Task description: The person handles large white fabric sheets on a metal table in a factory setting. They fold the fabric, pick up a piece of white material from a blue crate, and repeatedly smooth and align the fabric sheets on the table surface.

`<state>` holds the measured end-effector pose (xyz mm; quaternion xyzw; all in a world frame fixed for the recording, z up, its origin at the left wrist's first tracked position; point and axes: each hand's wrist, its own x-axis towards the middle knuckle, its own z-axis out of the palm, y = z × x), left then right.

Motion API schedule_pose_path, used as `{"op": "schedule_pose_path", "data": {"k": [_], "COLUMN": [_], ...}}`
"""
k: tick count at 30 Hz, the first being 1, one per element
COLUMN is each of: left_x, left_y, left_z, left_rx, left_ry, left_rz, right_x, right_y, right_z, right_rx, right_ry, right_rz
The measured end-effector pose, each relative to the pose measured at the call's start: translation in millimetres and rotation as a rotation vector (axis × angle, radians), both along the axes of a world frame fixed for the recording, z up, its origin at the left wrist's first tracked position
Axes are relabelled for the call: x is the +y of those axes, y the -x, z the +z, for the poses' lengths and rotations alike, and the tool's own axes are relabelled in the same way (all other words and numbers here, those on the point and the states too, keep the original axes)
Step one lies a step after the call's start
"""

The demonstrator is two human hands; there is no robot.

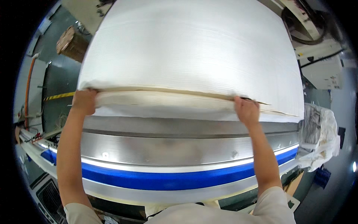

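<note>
A wide white sheet (179, 52) with a faintly ribbed surface covers the large flat bed in front of me. Between my hands its near edge shows as a cream-coloured, layered strip (167, 98), with a thin dark gap along its far side. At the left end of this strip, my left hand (85, 101) is closed around the edge. My right hand (247, 110) grips the same edge toward the right, fingers curled over it. More white material hangs just below the strip. The fingertips of both hands are partly hidden in the folds.
A bare metal ledge (167, 149) and a blue strip (167, 180) run along the machine's front, close to my body. At right stands a bundle wrapped in clear plastic (322, 136). A brown roll (72, 44) stands on the left, near yellow-black floor tape (59, 96).
</note>
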<state>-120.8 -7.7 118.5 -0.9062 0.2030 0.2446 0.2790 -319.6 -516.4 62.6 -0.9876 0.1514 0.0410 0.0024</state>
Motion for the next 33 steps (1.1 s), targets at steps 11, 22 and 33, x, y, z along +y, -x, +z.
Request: {"op": "schedule_pose_path", "data": {"k": [11,22,33], "left_x": [146,222,40], "left_y": [-37,-38,-23], "left_z": [-87,-73,-34], "left_rx": [-0.169,-0.272,-0.211], "left_ry": [-0.139,0.088,-0.027], "left_rz": [0.000,0.011,0.131], "right_x": [-300,-475,-499], "right_y": [97,156,224], "right_z": [1,9,74], "right_rx": [0.242,0.640,0.543], "right_ry": [0.257,0.246,0.417], "right_rz": [-0.225,-0.211,-0.333]}}
